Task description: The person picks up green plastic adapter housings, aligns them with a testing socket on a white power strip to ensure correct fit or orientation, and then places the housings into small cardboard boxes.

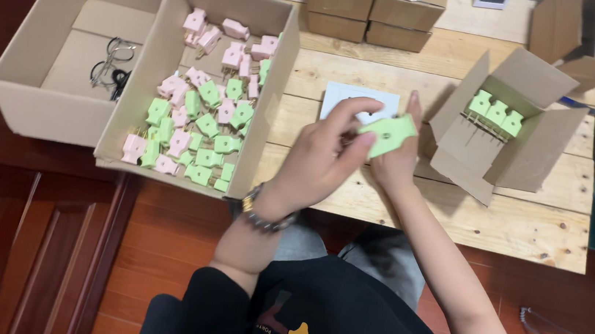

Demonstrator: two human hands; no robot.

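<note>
Both hands hold one green plug (388, 134) above the tabletop (527, 228), between the big box (146, 77) of loose pink and green plugs and the small box (461, 151). The left hand (325, 151) pinches its near end; the right hand (398, 155) cups it from behind. It looks light, rigid and smooth: best gripped by the flat sides, clear of the prongs.
</note>
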